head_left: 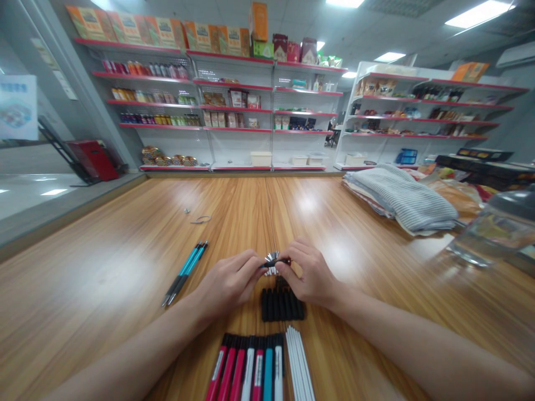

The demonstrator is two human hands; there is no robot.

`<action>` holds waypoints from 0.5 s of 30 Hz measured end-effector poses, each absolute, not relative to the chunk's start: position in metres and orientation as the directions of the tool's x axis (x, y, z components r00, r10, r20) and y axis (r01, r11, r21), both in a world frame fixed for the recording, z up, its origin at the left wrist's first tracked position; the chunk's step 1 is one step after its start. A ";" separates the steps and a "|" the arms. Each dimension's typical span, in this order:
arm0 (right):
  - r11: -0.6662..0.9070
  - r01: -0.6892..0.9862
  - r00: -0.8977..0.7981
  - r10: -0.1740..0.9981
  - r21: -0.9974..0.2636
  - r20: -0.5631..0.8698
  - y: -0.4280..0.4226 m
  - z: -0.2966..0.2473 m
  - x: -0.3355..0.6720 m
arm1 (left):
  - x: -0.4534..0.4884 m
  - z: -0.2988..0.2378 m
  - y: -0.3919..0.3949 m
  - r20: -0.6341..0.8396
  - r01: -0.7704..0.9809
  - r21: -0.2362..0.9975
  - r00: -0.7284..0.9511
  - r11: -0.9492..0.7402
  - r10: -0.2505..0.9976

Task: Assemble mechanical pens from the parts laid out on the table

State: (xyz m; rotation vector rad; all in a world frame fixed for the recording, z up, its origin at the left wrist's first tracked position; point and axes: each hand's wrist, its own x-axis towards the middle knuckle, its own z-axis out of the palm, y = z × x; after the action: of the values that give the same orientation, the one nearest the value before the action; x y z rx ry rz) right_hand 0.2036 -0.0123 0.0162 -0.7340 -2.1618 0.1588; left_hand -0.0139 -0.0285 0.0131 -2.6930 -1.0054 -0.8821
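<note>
My left hand point(234, 278) and my right hand point(310, 272) meet above the table, fingertips pinched on opposite ends of a short dark pen part point(275, 262). Its exact kind is partly hidden by the fingers. Just behind it lie small silvery and white pieces point(271, 272), too small to name. Below my hands is a row of black pen grips point(282, 305). Nearer to me lie several pen barrels point(238, 367) in pink, white and teal with black ends, beside a bundle of thin white sticks point(299, 365) that look like refills. Two blue-and-black pens point(186, 273) rest left of my left hand.
A thin loop point(201, 219) and a tiny shiny piece point(186, 210) lie farther back on the wooden table point(104, 278). Folded striped cloth point(401, 195) and a clear container point(489, 228) stand at the right. Stocked shelves point(234, 83) line the back.
</note>
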 end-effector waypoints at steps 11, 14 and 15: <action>0.824 0.434 -0.482 0.553 -0.363 0.679 -0.013 0.015 0.205 | -0.015 0.011 -0.028 0.563 0.648 0.068 0.603 -0.759 0.566; 0.820 0.428 -0.479 0.562 -0.380 0.674 -0.014 0.016 0.205 | -0.015 0.010 -0.027 0.565 0.650 0.066 0.601 -0.757 0.565; 0.821 0.426 -0.481 0.561 -0.380 0.673 -0.014 0.016 0.205 | -0.015 0.010 -0.027 0.566 0.650 0.066 0.601 -0.757 0.565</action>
State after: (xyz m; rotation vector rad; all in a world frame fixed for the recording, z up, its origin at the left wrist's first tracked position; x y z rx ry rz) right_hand 0.2048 -0.0140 0.0164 -0.7220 -2.1477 0.2024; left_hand -0.0152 -0.0270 0.0105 -2.6765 -1.0228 -0.8682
